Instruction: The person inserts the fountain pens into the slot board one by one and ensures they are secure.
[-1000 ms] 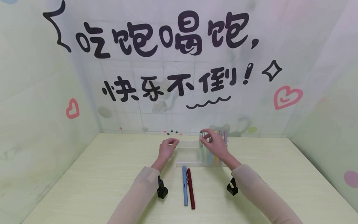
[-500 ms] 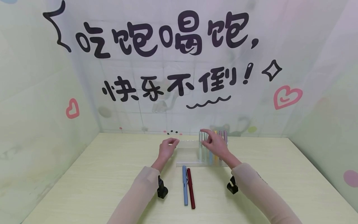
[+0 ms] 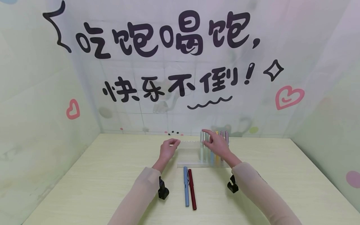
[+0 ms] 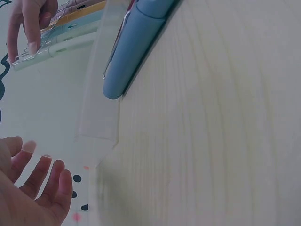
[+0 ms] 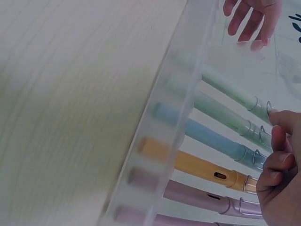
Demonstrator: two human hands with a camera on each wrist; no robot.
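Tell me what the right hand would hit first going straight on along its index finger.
Most likely the leftmost pale green pen in the clear rack: the right hand's index fingertip sits right at its top. Depth is unclear, so it might just skim over.

Walled booth [image 3: 36, 103] — lettered backdrop [image 3: 121, 67], pale tabletop [image 3: 92, 175]

Eight pens [image 3: 186, 187], one rack [image 3: 188, 165] — two hands [image 3: 219, 145]
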